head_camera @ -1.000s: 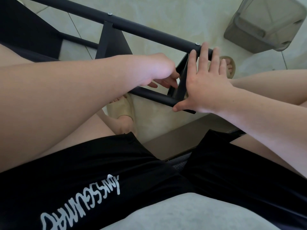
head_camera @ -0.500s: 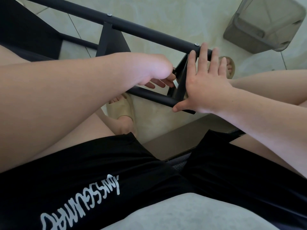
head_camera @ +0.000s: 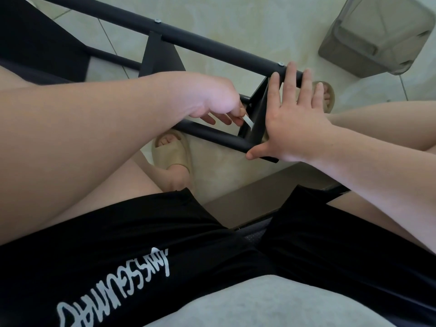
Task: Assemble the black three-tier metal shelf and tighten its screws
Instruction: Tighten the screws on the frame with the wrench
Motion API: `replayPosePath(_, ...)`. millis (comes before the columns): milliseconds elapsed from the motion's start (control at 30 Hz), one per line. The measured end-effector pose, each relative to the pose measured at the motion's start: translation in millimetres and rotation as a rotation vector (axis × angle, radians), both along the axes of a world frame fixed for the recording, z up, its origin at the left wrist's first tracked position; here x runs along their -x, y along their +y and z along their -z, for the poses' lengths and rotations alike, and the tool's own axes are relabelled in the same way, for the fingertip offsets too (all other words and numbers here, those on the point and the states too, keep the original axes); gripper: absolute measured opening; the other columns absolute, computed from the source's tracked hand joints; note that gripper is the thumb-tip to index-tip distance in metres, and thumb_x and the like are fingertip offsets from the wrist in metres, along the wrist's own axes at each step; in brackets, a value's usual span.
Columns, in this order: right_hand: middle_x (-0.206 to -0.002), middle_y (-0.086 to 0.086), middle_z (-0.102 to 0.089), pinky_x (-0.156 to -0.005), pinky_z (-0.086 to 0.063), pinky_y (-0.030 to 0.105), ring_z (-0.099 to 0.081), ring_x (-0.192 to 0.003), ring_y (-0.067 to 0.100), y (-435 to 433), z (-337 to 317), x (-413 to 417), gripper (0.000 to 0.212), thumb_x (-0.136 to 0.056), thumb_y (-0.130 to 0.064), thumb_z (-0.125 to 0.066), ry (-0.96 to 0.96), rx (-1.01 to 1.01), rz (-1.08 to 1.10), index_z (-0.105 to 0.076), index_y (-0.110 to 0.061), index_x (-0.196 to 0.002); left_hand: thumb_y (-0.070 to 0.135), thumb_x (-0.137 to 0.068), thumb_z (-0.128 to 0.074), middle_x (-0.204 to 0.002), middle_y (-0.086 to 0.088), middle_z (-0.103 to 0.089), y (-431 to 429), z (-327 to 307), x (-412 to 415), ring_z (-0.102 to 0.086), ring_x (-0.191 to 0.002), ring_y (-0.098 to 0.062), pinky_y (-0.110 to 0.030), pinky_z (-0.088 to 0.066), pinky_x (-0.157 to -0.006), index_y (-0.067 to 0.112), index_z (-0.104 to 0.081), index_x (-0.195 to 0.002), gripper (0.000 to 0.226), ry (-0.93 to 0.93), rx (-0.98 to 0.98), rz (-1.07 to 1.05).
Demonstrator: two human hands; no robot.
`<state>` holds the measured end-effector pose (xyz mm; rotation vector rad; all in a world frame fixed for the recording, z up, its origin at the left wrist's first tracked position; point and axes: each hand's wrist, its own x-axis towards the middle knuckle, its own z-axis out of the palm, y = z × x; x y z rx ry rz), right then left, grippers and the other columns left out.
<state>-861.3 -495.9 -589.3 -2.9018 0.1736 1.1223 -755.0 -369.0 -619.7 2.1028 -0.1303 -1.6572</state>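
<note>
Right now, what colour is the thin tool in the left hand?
Silvery white. The tool, held by the left hand, shows best in the head view.

Single head-worn wide-angle view, looking steeply down over the lap (head_camera: 141,232) -- sitting close, shelf frame (head_camera: 212,44) within arm's reach, tiled floor (head_camera: 236,24) filling the top.

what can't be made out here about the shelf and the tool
All in the head view:
Silver tool: only its tip shows; the left hand covers the rest, so its type is unclear.
Any screw it works on: hidden behind that hand's fingers and the frame.
Black shelf: cut off by the left and top edges; tiers uncountable.
Shelf end: covered by the right hand.
</note>
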Motion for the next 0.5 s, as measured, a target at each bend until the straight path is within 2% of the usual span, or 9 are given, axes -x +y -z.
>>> replayPosePath(267, -0.159, 0.030, 0.028, -0.121, -0.001, 0.065, 0.017, -0.148, 0.056, 0.2, 1.4, 0.5, 0.154, -0.062, -0.088, -0.065, -0.012, 0.003, -0.001, 0.022, -0.001, -0.154, 0.017, -0.098, -0.056, -0.076, 0.016, -0.074, 6.8, 1.7, -2.7, -0.063, -0.088, -0.007, -0.029, -0.044, -0.072, 0.022, -0.071, -0.086, 0.020, -0.052, 0.034, 0.126)
replayPosePath(500, -0.159, 0.029, 0.029, -0.121, 0.000, 0.064, 0.018, -0.148, 0.055, 0.0, -0.5, -0.4, 0.153, -0.063, -0.088, -0.065, -0.004, 0.003, 0.002, 0.022, -0.001, -0.154, 0.019, -0.094, -0.061, -0.080, 0.014, -0.069, 10.0, 3.5, -4.9, -0.059, -0.084, -0.008, -0.029, -0.042, -0.070, 0.026, -0.073, -0.075, 0.024, -0.096, 0.061, 0.264)
